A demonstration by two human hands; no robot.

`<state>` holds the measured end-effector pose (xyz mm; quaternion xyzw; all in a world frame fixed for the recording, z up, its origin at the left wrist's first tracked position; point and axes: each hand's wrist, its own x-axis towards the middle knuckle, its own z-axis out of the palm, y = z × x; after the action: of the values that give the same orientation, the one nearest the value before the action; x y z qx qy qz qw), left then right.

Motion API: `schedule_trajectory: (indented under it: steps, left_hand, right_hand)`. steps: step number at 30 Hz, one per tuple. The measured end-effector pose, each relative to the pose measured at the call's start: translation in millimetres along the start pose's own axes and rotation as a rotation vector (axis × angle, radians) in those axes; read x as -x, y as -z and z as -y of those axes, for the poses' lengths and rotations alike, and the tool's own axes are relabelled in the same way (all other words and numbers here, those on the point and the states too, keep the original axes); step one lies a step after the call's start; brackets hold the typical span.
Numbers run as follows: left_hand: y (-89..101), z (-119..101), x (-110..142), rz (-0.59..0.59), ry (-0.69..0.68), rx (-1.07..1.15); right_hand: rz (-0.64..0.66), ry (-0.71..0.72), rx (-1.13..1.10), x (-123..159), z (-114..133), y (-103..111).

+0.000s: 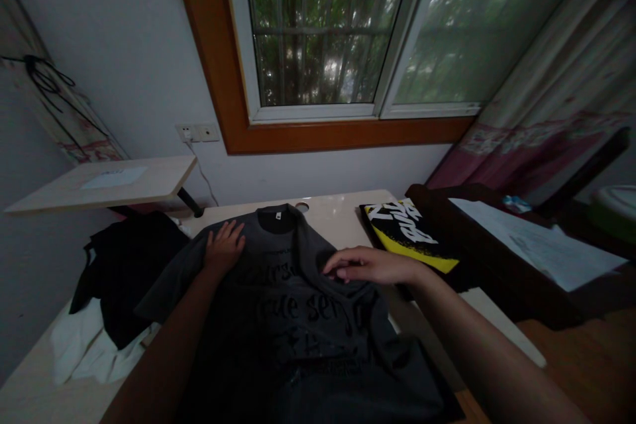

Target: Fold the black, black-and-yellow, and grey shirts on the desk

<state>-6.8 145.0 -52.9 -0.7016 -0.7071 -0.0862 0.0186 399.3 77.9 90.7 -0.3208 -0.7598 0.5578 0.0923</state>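
Note:
A dark grey T-shirt point(298, 318) with black lettering lies face up on a pale table point(338, 209), its collar toward the window. My left hand point(223, 245) rests flat on the shirt's left shoulder, fingers spread. My right hand point(368, 265) lies across the shirt's right shoulder, fingers together and curled onto a fold of the fabric there. Whether it pinches the cloth I cannot fully tell.
A pile of black and white clothes point(109, 291) lies at the table's left. A folded black garment with yellow and white print point(407, 232) sits at the right. A dark desk with papers point(536, 245) stands further right. A small side table point(99, 185) is at back left.

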Motion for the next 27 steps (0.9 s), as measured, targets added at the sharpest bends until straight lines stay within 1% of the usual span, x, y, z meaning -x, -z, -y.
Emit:
schedule_trajectory:
  steps: [1, 2, 3, 5, 6, 7, 8, 11, 12, 15, 16, 18, 20, 21, 24, 27]
  left_hand:
    - [-0.6, 1, 0, 0.001, 0.0, 0.0]
    - [-1.1, 1, 0, 0.002, 0.0, 0.0]
    - [-1.3, 1, -1, 0.003, 0.003, 0.0]
    - [-1.0, 0, -1, 0.004, 0.008, -0.002]
    - [-0.6, 0, 0, 0.005, 0.011, -0.003]
    - [-0.1, -1, 0, 0.005, 0.014, -0.003]
    - [0.4, -2, 0, 0.004, 0.015, -0.004]
    - [1.6, -3, 1, -0.009, 0.011, -0.011]
    - [1.7, -3, 1, -0.014, 0.008, -0.014]
    - [1.1, -2, 1, -0.019, 0.003, -0.014]
    - [0.8, -2, 1, -0.017, 0.004, -0.01]
    - [0.1, -1, 1, -0.01, 0.004, -0.004]
    - [-0.5, 0, 0, -0.012, 0.002, -0.002]
    - [-0.6, 0, 0, -0.015, 0.001, -0.002]
    - [-0.2, -1, 0, -0.015, 0.004, 0.005]
    - [0.9, -1, 1, -0.01, 0.007, 0.013]
  right_hand:
    - [0.028, 0.008, -0.024, -2, -1, -3]
    - [-0.005, 0.015, -0.035, -4, -3, -3]
    - [-0.086, 0.02, -0.021, -5, -8, -2]
    - [-0.309, 0.01, 0.094, -6, -18, 5]
    - [-0.393, 0.0, 0.181, -5, -24, 9]
    - [-0.437, -0.007, 0.266, -3, -29, 13]
    - [-0.437, -0.011, 0.335, -1, -34, 16]
    - [-0.309, -0.038, 0.407, 8, -44, 19]
    - [-0.281, -0.065, 0.407, 10, -46, 19]
    - [-0.278, -0.191, 0.399, 15, -51, 18]
    - [-0.249, -0.227, 0.388, 17, -53, 18]
    - [-0.136, -0.277, 0.353, 19, -55, 18]
    - [-0.049, -0.284, 0.364, 21, -56, 18]
    - [-0.045, -0.271, 0.396, 22, -56, 17]
    - [-0.107, -0.192, 0.461, 26, -51, 16]
    - [-0.147, -0.188, 0.35, 32, -45, 18]
